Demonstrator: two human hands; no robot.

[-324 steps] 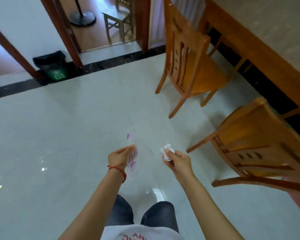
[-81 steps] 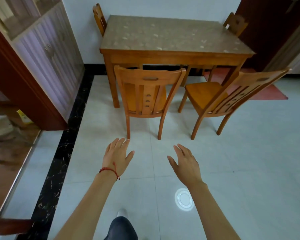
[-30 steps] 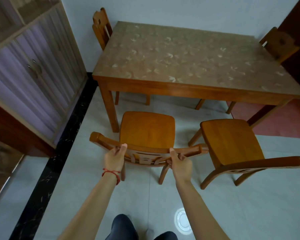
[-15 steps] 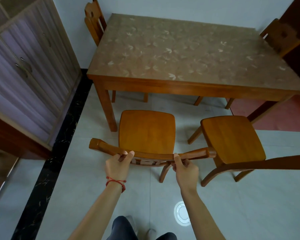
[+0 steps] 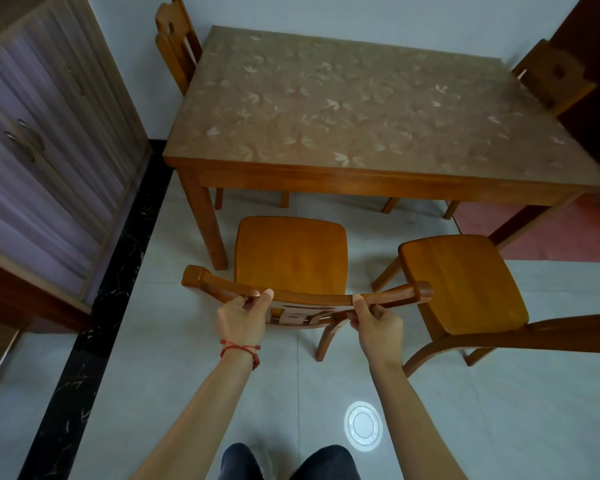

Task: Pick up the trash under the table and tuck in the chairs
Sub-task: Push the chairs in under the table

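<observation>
A wooden chair stands in front of me, its seat just short of the table's near edge, beside the table's front left leg. My left hand grips the top rail of its backrest left of centre. My right hand grips the same rail right of centre. A second wooden chair stands to the right, turned at an angle, its seat outside the table. The wooden table has a leaf-patterned top. No trash shows on the floor under it.
Two more chairs stand at the table's far left and far right corners. A tall cabinet lines the left side beyond a black floor strip. A red mat lies at the right. Pale tiles lie behind me.
In the last second both hands kept their hold on the backrest rail. The chair's seat has drawn slightly closer to the table's near edge.
</observation>
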